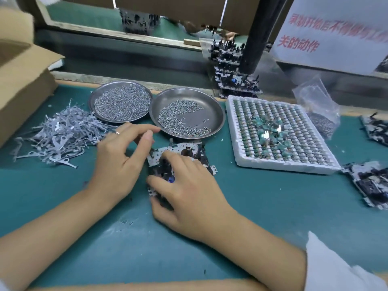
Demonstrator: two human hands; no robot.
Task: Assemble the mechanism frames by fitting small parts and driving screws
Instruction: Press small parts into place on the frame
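Observation:
A mechanism frame (190, 151), a perforated metal plate with black parts, lies on the green mat in the middle of the view. My right hand (186, 189) lies on top of it with fingers curled over its left part, hiding most of it. My left hand (119, 162) hovers just left of the frame, thumb and forefinger brought together near the frame's upper left corner; whether they pinch a small part I cannot tell. Two steel dishes stand behind: the left dish (93, 97) is heaped with screws, the right dish (214, 110) is half full.
A pile of grey metal levers (60, 133) lies at the left, beside a cardboard box (21, 80). A white foam tray (233, 127) of small green parts sits at the right. More frames (371, 185) lie at the right edge, and a stack (235, 76) stands behind.

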